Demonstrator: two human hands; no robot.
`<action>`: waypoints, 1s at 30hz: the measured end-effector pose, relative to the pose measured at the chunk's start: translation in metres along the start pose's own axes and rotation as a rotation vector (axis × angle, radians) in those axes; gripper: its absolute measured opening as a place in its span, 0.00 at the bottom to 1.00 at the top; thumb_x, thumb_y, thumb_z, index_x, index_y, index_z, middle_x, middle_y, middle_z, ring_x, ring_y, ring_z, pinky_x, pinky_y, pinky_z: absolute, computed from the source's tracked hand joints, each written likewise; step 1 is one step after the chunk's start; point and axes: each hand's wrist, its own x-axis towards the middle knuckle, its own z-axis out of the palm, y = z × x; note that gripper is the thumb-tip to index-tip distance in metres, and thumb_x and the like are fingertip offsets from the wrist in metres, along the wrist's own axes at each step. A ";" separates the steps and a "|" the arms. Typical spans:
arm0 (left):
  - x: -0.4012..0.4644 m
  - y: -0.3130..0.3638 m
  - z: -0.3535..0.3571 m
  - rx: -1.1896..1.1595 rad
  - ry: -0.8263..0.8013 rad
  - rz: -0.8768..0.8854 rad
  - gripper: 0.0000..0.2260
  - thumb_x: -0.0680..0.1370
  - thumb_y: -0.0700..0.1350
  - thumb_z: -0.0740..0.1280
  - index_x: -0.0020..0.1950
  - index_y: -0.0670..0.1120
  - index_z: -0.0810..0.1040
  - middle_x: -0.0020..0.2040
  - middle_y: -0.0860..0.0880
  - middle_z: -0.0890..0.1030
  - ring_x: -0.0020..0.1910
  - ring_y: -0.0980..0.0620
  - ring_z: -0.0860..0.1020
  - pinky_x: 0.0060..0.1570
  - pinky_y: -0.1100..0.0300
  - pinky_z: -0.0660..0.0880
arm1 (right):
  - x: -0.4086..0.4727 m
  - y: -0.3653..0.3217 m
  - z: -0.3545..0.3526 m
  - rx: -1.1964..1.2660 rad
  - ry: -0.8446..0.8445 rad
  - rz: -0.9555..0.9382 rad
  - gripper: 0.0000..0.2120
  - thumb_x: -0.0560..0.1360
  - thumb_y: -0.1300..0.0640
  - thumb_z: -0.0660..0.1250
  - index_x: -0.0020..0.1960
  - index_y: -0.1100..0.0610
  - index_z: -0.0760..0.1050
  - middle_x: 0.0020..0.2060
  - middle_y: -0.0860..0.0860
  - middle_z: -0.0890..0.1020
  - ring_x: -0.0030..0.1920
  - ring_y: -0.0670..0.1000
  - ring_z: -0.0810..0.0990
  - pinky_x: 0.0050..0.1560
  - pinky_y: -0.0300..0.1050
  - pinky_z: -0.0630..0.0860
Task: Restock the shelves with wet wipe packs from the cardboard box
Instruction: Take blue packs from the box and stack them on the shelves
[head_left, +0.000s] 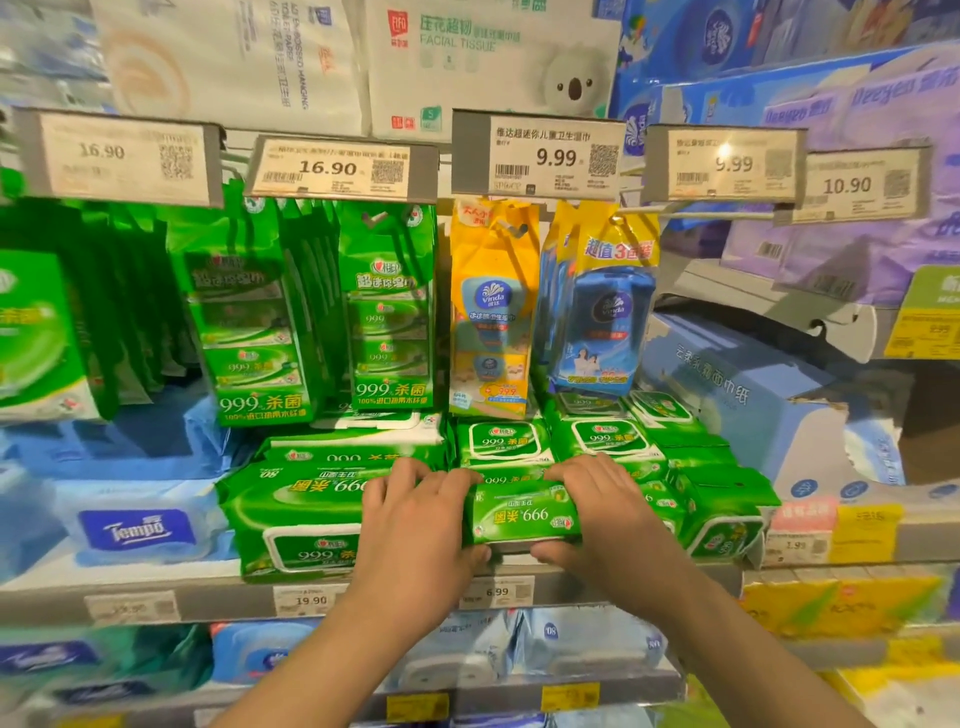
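A small green wet wipe pack sits at the front of the middle shelf, its print upside down to me. My left hand grips its left end, fingers over the top and thumb underneath. My right hand grips its right end the same way. Behind it lie more small green packs, stacked in rows. A large green pack lies just left of my left hand. The cardboard box is out of view.
Green multi-packs and yellow and blue Vinda packs hang from hooks above, under price tags. A blue Tempo pack lies at the left. A pale blue tissue carton stands at the right. More packs fill the shelf below.
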 end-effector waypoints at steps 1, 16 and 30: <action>0.001 0.001 -0.002 0.000 -0.005 -0.002 0.32 0.70 0.64 0.69 0.72 0.60 0.65 0.63 0.60 0.76 0.64 0.51 0.64 0.57 0.53 0.60 | 0.001 -0.001 -0.004 0.018 -0.011 0.005 0.34 0.68 0.42 0.80 0.69 0.50 0.71 0.62 0.44 0.76 0.68 0.47 0.70 0.80 0.48 0.57; 0.010 -0.006 0.000 0.103 -0.062 0.119 0.30 0.74 0.60 0.68 0.74 0.61 0.62 0.68 0.57 0.66 0.64 0.47 0.63 0.61 0.49 0.62 | 0.016 0.003 0.011 -0.084 -0.092 -0.102 0.41 0.63 0.36 0.80 0.71 0.50 0.71 0.60 0.46 0.72 0.64 0.50 0.71 0.73 0.50 0.63; 0.011 -0.008 0.016 0.161 0.041 0.148 0.11 0.73 0.58 0.69 0.54 0.58 0.82 0.48 0.57 0.81 0.53 0.48 0.71 0.51 0.49 0.67 | 0.006 -0.004 0.025 -0.325 -0.009 -0.044 0.33 0.64 0.44 0.82 0.66 0.51 0.80 0.56 0.48 0.83 0.57 0.51 0.84 0.70 0.66 0.71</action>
